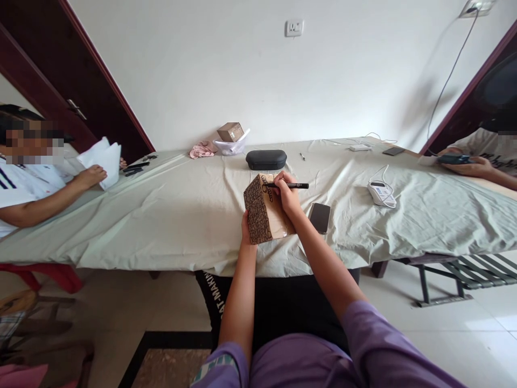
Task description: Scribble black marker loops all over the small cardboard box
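Observation:
A cardboard box [259,215] with dark patterned sides is held tilted above the front part of the covered table. My left hand [245,229] grips its lower left side, most of the fingers hidden by the box. A black marker [298,186] is pinched in my right hand [286,191], its tip over the box's upper face near some black marks. The right hand lies against the box's right edge. Behind the box sits a black oval case [266,159], and a dark phone [320,217] lies just right of it.
The table's greenish cloth [161,215] is wrinkled. A small box [230,132] rests on a white container beside pink cloth [202,150]. At right is a white corded device [381,193]. People sit at both ends, one holding white sheets [103,161].

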Motion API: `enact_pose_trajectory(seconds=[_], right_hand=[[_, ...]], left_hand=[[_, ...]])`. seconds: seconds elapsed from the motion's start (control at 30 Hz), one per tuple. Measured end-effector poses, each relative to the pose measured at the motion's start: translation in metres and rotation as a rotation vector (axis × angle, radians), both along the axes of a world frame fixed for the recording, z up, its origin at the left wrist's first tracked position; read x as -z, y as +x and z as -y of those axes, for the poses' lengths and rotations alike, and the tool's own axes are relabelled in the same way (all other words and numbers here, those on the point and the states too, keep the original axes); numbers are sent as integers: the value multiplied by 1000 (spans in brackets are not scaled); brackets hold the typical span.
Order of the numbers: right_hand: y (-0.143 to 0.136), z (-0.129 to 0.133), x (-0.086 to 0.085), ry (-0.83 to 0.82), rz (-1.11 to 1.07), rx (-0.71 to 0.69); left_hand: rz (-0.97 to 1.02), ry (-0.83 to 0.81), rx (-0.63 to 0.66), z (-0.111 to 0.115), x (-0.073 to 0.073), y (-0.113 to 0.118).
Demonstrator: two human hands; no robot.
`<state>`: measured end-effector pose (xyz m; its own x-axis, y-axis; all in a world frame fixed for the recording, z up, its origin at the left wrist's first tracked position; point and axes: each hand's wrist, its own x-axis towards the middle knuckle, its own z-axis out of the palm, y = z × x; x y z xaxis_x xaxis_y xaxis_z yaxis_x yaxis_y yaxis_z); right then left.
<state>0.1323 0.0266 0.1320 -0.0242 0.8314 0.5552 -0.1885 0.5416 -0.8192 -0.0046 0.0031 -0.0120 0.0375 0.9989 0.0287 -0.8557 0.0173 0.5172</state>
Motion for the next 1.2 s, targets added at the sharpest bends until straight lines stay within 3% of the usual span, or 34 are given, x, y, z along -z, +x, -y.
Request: enact_pose_trajectory(seconds=[0.13, 0.33, 0.5, 0.6, 0.7, 0.8, 0.87, 1.2], right_hand=[[14, 6, 4, 50, -82, -32], [90, 17, 46, -96, -265, 321], [146, 24, 70, -369, -176, 91], [155, 20, 84, -454, -123, 83], [149, 10, 102, -468, 113, 230], [140, 1, 115, -383, 644, 481], [137, -3, 117, -356, 911, 567], [133, -17, 94, -439, 1306, 523]], left_hand=[[-6, 15, 9, -3, 4, -3], [52, -37, -113, -7, 8, -6], [87, 5, -116, -8, 7, -7], [80, 2, -116, -7, 5, -6], [58, 1, -114, -4, 2, -5], [35, 2, -105, -2, -1, -4], [27, 1, -102, -2, -2, -5], [10, -24, -184, 1, 0, -6]])
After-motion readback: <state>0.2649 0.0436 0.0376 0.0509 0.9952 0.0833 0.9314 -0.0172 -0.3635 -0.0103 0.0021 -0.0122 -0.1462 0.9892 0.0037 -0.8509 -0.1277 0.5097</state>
